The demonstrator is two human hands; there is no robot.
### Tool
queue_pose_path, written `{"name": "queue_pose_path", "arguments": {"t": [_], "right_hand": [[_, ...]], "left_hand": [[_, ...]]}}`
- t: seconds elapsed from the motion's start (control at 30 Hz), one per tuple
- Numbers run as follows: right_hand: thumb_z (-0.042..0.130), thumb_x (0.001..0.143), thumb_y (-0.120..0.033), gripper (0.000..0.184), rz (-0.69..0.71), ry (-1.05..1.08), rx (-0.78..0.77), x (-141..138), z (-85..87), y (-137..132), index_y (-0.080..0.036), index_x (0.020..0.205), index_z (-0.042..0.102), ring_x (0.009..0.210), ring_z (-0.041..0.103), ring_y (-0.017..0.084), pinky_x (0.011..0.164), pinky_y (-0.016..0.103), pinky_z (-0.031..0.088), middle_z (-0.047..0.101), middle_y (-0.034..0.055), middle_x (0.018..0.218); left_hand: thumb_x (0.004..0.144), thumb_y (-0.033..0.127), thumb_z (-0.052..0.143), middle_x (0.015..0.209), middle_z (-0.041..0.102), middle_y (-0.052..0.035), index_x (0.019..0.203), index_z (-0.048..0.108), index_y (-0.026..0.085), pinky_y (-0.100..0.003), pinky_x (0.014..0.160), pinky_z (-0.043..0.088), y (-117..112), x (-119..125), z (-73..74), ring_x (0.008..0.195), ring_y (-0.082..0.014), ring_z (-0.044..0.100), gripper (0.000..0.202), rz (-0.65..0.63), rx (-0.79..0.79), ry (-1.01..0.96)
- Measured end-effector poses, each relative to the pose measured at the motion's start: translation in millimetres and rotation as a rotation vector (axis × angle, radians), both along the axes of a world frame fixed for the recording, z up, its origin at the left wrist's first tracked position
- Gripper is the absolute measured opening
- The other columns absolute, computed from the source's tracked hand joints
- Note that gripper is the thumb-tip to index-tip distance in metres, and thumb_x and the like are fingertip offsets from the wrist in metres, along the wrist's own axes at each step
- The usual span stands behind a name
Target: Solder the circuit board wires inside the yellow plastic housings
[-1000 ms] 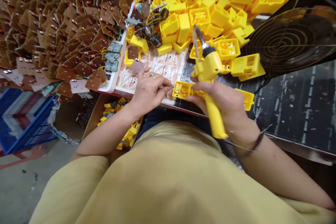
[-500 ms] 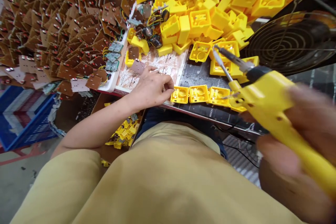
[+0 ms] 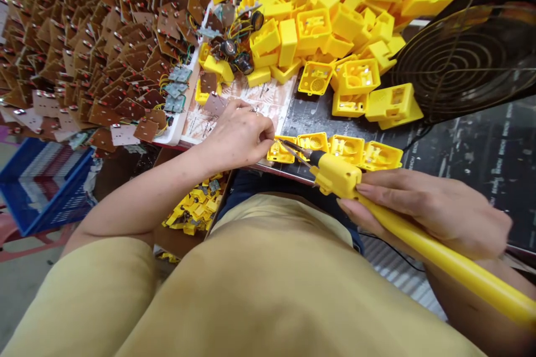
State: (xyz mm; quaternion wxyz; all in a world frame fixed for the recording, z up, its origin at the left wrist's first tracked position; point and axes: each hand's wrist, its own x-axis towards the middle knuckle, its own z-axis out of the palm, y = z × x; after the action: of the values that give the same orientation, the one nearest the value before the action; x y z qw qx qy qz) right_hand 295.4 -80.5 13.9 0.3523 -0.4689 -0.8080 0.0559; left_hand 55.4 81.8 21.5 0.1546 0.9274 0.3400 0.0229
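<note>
My right hand (image 3: 435, 209) grips a yellow soldering iron (image 3: 339, 175) by its long handle. The iron's dark tip points left and down onto the leftmost of a row of small yellow plastic housings (image 3: 281, 152) at the bench's near edge. My left hand (image 3: 240, 136) is closed in a pinch right beside that housing, holding something too thin to make out against it. Three more open housings (image 3: 347, 149) sit in line to the right.
A big heap of yellow housings (image 3: 335, 5) fills the back. Brown circuit boards (image 3: 92, 50) pile up at the left. A round wire fan guard (image 3: 464, 61) stands at right. A blue crate (image 3: 39, 184) and a box of yellow parts (image 3: 192, 209) sit below the bench.
My right hand swung the soldering iron out to the right, then brought it down so the tip meets the leftmost housing. My left hand stayed pinched at the same spot.
</note>
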Motion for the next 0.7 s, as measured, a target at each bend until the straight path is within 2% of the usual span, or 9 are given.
{"name": "queue_pose_path", "arguments": {"t": [0.07, 0.13, 0.23, 0.37, 0.5, 0.63, 0.67, 0.7], "right_hand": [[0.070, 0.093, -0.020, 0.012, 0.022, -0.004, 0.026, -1, 0.4, 2, -0.021, 0.101, 0.061, 0.079, 0.071, 0.009, 0.074, 0.018, 0.059, 0.072, 0.0023, 0.085], [0.072, 0.092, -0.031, 0.014, -0.050, -0.022, 0.013, -4, -1.3, 2, -0.023, 0.097, 0.063, 0.076, 0.071, 0.012, 0.069, 0.021, 0.060, 0.071, 0.0028, 0.085], [0.073, 0.089, -0.052, 0.030, -0.205, -0.029, -0.043, -10, -4.1, -4, -0.024, 0.096, 0.066, 0.076, 0.070, 0.016, 0.066, 0.026, 0.060, 0.071, 0.0054, 0.085], [0.070, 0.088, -0.062, 0.039, -0.260, -0.003, -0.068, -11, -4.2, -13, -0.025, 0.098, 0.068, 0.076, 0.069, 0.016, 0.066, 0.027, 0.060, 0.070, 0.0064, 0.086], [0.067, 0.092, -0.058, 0.034, -0.256, 0.015, -0.081, -1, -3.3, -13, -0.025, 0.099, 0.068, 0.075, 0.069, 0.015, 0.066, 0.026, 0.059, 0.071, 0.0055, 0.086], [0.063, 0.099, -0.042, 0.018, -0.137, 0.032, -0.003, 12, -3.5, -6, -0.025, 0.105, 0.066, 0.075, 0.070, 0.012, 0.066, 0.021, 0.057, 0.072, 0.0027, 0.087], [0.066, 0.097, -0.039, 0.021, -0.125, 0.051, 0.026, 13, -3.1, -5, -0.025, 0.112, 0.065, 0.077, 0.071, 0.013, 0.068, 0.021, 0.058, 0.073, 0.0027, 0.090], [0.070, 0.094, -0.040, 0.032, -0.133, 0.067, 0.038, 13, -2.4, -4, -0.025, 0.121, 0.063, 0.079, 0.072, 0.014, 0.069, 0.022, 0.058, 0.074, 0.0029, 0.092]], "left_hand": [[0.080, 0.023, 0.055, 0.075, 0.075, -0.0029, 0.080, 0.076, 0.020, -0.045, 0.102, 0.041, 0, 1, 0.7, 0.080, -0.0208, 0.067, 0.022, -0.008, 0.000, 0.018], [0.080, 0.024, 0.055, 0.075, 0.075, -0.0035, 0.081, 0.076, 0.020, -0.046, 0.103, 0.041, 1, 2, 1.4, 0.082, -0.0216, 0.067, 0.022, -0.008, 0.001, 0.034], [0.080, 0.024, 0.054, 0.076, 0.075, -0.0039, 0.081, 0.077, 0.020, -0.046, 0.104, 0.041, 1, 3, 2.8, 0.083, -0.0220, 0.067, 0.023, -0.010, 0.005, 0.054], [0.080, 0.023, 0.052, 0.074, 0.074, -0.0035, 0.081, 0.076, 0.020, -0.048, 0.103, 0.042, 1, 4, 5.3, 0.079, -0.0209, 0.066, 0.024, -0.029, 0.003, 0.078], [0.080, 0.023, 0.051, 0.074, 0.074, -0.0040, 0.079, 0.075, 0.020, -0.049, 0.101, 0.043, 2, 5, 6.5, 0.078, -0.0214, 0.065, 0.024, -0.044, 0.015, 0.091], [0.080, 0.023, 0.053, 0.074, 0.074, -0.0047, 0.078, 0.075, 0.019, -0.049, 0.098, 0.044, 3, 4, 6.3, 0.080, -0.0227, 0.066, 0.023, -0.051, 0.042, 0.113], [0.081, 0.023, 0.053, 0.074, 0.074, -0.0047, 0.079, 0.075, 0.019, -0.049, 0.097, 0.044, 3, 3, 5.9, 0.080, -0.0228, 0.066, 0.022, -0.050, 0.051, 0.116], [0.082, 0.024, 0.053, 0.074, 0.074, -0.0045, 0.080, 0.075, 0.020, -0.049, 0.097, 0.044, 2, 2, 5.3, 0.080, -0.0228, 0.066, 0.022, -0.048, 0.063, 0.114]]}}
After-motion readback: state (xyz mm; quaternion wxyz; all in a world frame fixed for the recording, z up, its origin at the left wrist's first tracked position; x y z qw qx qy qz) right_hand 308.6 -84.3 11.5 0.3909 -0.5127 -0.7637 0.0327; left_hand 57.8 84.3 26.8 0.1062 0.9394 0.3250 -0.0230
